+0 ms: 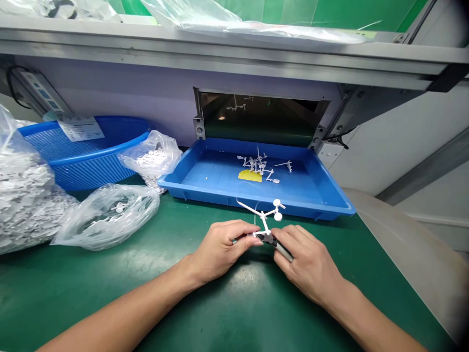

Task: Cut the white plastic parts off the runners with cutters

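Between thumb and fingers, my left hand (230, 242) pinches a white branched plastic sprue (264, 221) that has small round parts on its upper end. My right hand (307, 256) is closed around a pair of small nippers (283, 252). The jaws of the nippers meet the lower end of the sprue, close to my left fingertips. Both hands are above the green tabletop, just in front of a shallow blue tray (198, 193). Inside the tray lies a tangle of similar white sprues (258, 165) by a yellow sticker (250, 176).
Behind the tray is a rectangular opening (260, 122) in the panel. To the left lie an open clear bag (110, 215), a smaller bag of white parts (152, 156), a large full bag (29, 195) and a blue basket (91, 168). A metal shelf rail (220, 54) crosses above.
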{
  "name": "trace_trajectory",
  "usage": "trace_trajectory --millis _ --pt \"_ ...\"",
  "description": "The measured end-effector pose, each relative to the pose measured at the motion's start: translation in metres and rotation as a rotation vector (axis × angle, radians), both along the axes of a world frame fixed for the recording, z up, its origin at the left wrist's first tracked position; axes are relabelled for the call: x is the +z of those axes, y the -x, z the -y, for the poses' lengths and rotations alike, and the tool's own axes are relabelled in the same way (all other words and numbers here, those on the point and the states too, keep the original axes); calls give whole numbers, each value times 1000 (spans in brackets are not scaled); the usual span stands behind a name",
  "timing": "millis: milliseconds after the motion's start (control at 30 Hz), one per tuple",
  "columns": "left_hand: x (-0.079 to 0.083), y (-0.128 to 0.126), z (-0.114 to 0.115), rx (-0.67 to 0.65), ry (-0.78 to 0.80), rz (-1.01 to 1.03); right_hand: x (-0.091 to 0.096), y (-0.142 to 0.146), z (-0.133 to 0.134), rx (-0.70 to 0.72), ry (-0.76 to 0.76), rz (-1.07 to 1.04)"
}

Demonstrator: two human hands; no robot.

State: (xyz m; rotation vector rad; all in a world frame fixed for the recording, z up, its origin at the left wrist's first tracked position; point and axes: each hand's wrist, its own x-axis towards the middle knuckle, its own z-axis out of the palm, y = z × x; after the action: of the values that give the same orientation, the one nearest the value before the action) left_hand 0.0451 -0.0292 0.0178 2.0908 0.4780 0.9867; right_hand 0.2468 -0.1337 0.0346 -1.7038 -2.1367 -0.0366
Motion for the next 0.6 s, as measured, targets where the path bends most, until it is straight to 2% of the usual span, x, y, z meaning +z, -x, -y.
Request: trace_trajectory --millis 200,267,367,400,500,600 --pt "-1 -2 -3 -19 -19 -54 7 -5 -5 -23 189 -230" --pt "7 1 -9 -99 -57 -132 10 -13 -8 -64 163 -316" --pt "25 14 -23 -295 -109 -376 13 -21 -9 -156 73 -372" --pt "32 20 -29 -324 -113 -458 14 -22 -9 -162 67 -378" --pt "46 39 -48 -232 -78 -599 17 -17 -7 -138 101 -397" --pt "47 53 -64 -116 -55 -684 17 -9 -6 -155 128 -417"
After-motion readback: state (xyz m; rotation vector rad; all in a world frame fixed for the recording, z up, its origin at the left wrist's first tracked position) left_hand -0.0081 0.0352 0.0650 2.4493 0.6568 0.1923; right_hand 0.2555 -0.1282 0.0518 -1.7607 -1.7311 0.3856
